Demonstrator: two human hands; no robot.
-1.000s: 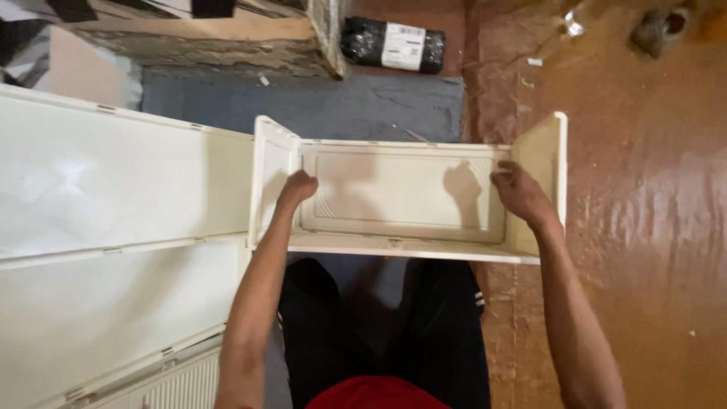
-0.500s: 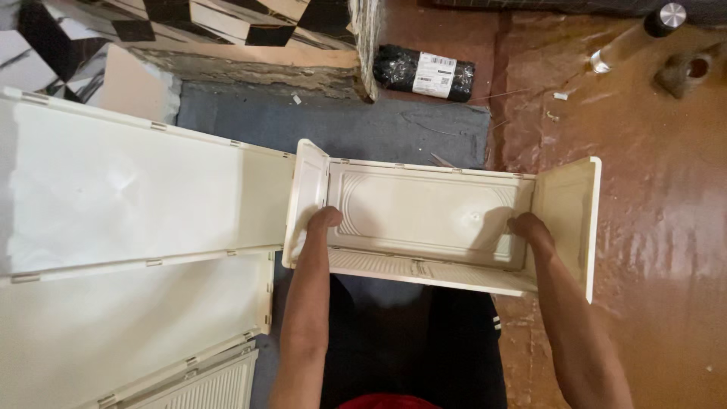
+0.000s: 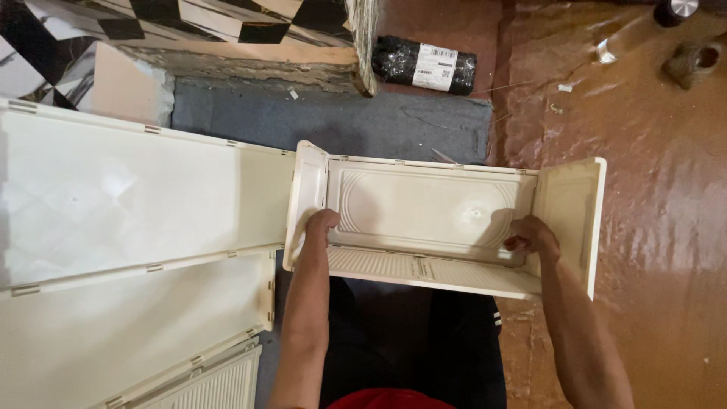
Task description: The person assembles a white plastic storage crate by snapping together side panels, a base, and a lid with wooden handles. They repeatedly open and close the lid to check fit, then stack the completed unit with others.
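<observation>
Both our arms reach down and forward. Our left hand [image 3: 322, 224] clasps the left end flap of the cream plastic crate [image 3: 432, 208]; our right hand [image 3: 532, 235] curls its grip at the right inner corner. We hold the crate above our knees, just right of the cream panels [image 3: 129, 197]; a black roll [image 3: 426, 65] lies far beyond on the floor [image 3: 659, 151].

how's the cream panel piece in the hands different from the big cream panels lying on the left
The hinged panel piece is held up by the left hand and right hand; the large flat panels lie on the floor, untouched. The held piece is shorter, its end flaps folded up; the floor panels are longer and spread flat. The held piece's face has a ribbed, recessed pattern; the floor panels look smooth. Both are cream plastic.
</observation>
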